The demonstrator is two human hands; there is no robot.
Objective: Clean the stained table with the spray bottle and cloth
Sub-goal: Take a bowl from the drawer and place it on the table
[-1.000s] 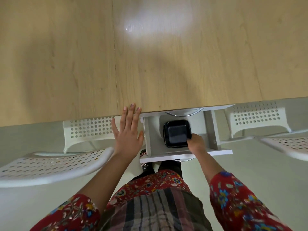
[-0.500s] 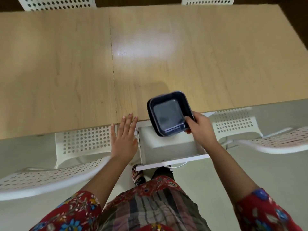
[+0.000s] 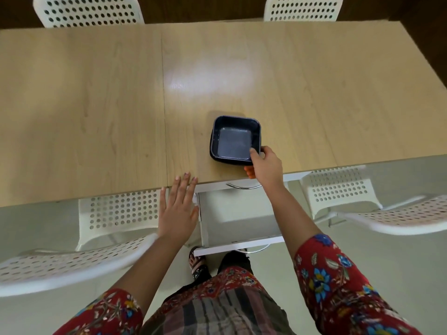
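Where half a second ago the black square container (image 3: 234, 140) hung over the open drawer (image 3: 239, 221) at the table's front edge, it is now above the wooden table (image 3: 96, 105) itself, a little way in from that edge and just right of the seam between the two boards; whether its base has touched down cannot be told. The right hand (image 3: 266, 166) grips its near right corner, thumb hooked over the rim and fingers curled beneath. The left hand (image 3: 177, 209) has barely shifted: its fingers are straight and slightly spread, fingertips at the table's near edge, palm just left of the drawer. The drawer stands pulled out toward the person, its white floor showing. Broad bare wood runs left of the seam and beyond the container to the far edge, where two white perforated chairs (image 3: 89, 10) stand. Two more chairs (image 3: 338, 187) flank the drawer on the near side.
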